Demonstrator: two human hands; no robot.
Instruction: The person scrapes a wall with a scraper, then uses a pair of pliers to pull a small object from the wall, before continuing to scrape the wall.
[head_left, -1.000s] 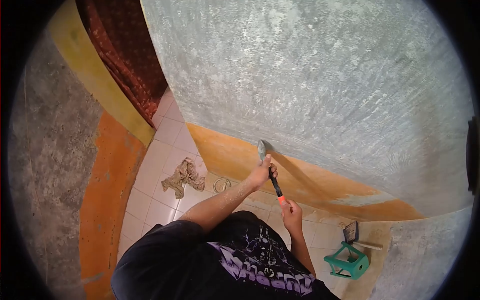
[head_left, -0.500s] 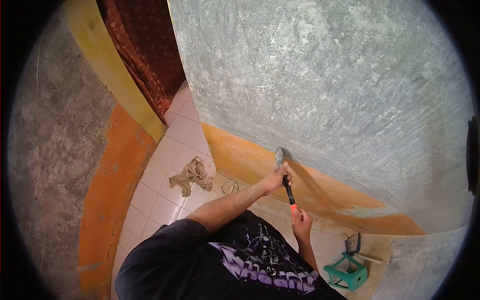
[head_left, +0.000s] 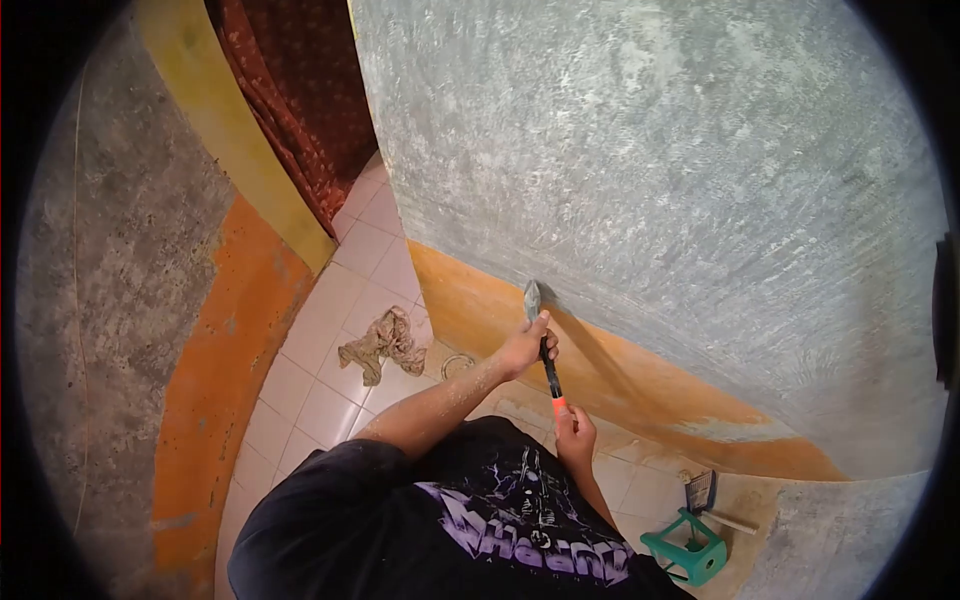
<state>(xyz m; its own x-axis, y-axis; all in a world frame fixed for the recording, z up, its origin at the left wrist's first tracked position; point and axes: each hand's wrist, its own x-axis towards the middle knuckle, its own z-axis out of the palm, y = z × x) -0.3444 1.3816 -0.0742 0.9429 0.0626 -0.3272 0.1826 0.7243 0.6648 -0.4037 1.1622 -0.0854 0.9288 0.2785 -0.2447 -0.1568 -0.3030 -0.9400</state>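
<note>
Head view: long-handled tool (head_left: 550,372) held at the grey wall (head_left: 640,170), tool head (head_left: 532,294) by the top edge of the orange band (head_left: 465,292), contact unclear. Gripped with closed fingers: left hand (head_left: 522,346) just below the head, right hand (head_left: 575,434) at the orange end. Possible gouge from too steep a push, or skid from slack grip. Below, tiled floor (head_left: 322,300); crumpled cloth (head_left: 388,342) near the wall's left corner, green stool (head_left: 711,563) towards the right.

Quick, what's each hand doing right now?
Left hand: closed, holding the long-handled tool below its grey head.
Right hand: closed, holding the same tool at its orange part.
</note>
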